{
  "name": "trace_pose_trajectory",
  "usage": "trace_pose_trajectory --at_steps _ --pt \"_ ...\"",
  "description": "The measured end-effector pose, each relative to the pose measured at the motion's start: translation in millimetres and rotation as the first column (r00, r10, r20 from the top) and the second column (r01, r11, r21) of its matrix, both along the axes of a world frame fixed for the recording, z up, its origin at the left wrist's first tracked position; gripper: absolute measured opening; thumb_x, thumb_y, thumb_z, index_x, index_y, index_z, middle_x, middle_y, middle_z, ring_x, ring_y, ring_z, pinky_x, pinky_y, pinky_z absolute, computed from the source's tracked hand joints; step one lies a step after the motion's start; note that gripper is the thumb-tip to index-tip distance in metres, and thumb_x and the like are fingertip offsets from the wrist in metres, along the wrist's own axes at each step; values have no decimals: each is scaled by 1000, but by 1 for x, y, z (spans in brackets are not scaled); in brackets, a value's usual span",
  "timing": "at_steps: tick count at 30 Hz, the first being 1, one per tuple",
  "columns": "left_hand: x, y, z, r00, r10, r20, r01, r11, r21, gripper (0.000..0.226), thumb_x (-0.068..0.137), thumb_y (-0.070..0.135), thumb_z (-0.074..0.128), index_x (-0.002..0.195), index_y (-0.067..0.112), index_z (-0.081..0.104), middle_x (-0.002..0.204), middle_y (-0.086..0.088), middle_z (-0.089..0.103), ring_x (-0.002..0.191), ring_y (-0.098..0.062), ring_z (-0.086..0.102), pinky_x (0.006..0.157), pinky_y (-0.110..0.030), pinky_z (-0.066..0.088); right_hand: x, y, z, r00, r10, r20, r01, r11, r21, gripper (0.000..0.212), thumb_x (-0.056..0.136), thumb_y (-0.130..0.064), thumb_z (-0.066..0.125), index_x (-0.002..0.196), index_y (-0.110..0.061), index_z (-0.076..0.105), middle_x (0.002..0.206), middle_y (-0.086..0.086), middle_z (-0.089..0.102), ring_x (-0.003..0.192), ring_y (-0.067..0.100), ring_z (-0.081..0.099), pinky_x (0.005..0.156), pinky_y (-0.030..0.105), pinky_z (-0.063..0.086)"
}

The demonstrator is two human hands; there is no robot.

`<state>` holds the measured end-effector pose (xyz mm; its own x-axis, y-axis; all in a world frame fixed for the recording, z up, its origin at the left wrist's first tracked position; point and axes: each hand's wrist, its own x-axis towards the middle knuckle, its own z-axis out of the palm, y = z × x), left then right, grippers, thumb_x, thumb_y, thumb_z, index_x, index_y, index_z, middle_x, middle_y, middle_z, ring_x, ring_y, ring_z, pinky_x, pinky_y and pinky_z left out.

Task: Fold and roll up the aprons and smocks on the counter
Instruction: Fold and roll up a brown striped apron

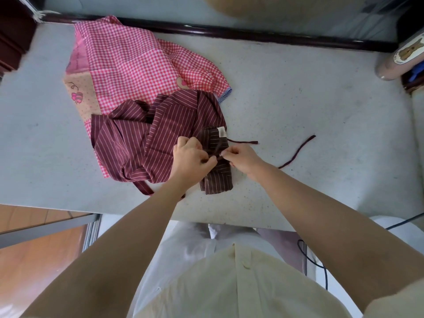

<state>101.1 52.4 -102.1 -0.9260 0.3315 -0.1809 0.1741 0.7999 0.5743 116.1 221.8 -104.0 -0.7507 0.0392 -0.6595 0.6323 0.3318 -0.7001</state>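
rolled dark striped apron, maroon apron, gingham smock

A single wide-angle view comes from a camera on the person's head. It stands over the near edge of the table and faces forward and steeply down. The table fills the upper two thirds of the frame, and its far edge bows under the lens along the top. Its left end shows at the upper left, and its near edge crosses below the middle. Under that edge lie the person's pale shirt and, at lower left, wooden floor. Both forearms reach in from the bottom corners. The left hand and right hand pinch an apron tie at frame centre, close below the camera.
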Motion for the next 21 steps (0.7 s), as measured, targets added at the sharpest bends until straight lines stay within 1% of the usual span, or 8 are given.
trace_pose_trajectory --at_steps 4,8,10,13,14,16,18,21 --pt "-2 -32 -2 948 318 24 -318 948 -12 44 90 40 60 55 13 58 60 1 51 76 -21 50 90 -37 43 -1 5 -10 1000 -14 23 12 994 107 26 96 -23 57 90 0 68 83 8 61 83 21 57 77 34 44" --pt "3 -44 1 867 441 -233 -487 850 -201 40 84 46 65 102 11 58 109 -10 53 107 -30 45 94 -42 38 -3 4 -9 999 -19 51 15 997 78 21 95 -20 58 84 -4 65 77 6 57 79 20 54 78 35 44" --pt "8 -32 8 858 347 -378 -424 894 -143 30 85 43 63 95 15 58 103 -5 55 100 -24 48 89 -38 40 -3 2 -9 998 -29 58 25 997 68 21 96 -19 57 85 -5 66 75 5 56 76 19 52 77 35 42" --pt "11 -3 13 979 202 37 -198 977 -85 44 94 44 52 66 12 62 62 4 58 57 -12 50 60 -27 45 -3 -1 -10 996 -52 70 49 998 40 24 97 -18 56 86 0 68 73 7 54 69 17 49 73 34 40" --pt "11 6 15 928 216 305 -200 976 -82 47 95 45 52 68 9 66 59 3 61 51 -13 51 53 -24 43 -2 -1 -10 996 -61 70 59 998 21 25 97 -16 56 78 -5 66 70 6 53 66 16 48 69 32 40" --pt "12 20 14 614 334 715 -469 883 -10 37 94 41 58 82 7 70 72 -3 71 52 -13 56 45 -20 41 -2 -1 -8 997 -63 50 64 998 -10 29 98 -15 55 70 -14 63 67 2 54 62 12 48 64 26 40" --pt "13 26 14 345 442 828 -772 635 -17 26 90 32 66 89 6 68 74 -4 69 49 -11 54 41 -19 38 0 -1 -6 998 -57 34 58 997 -43 26 98 -14 55 74 -14 65 69 0 55 61 10 49 60 22 39" --pt "14 34 12 213 542 813 -934 357 7 15 89 22 69 82 9 67 72 0 68 52 -7 56 42 -19 40 5 -3 -6 998 -44 34 47 994 -94 17 97 -13 57 87 -4 68 69 2 54 61 12 48 59 23 41"
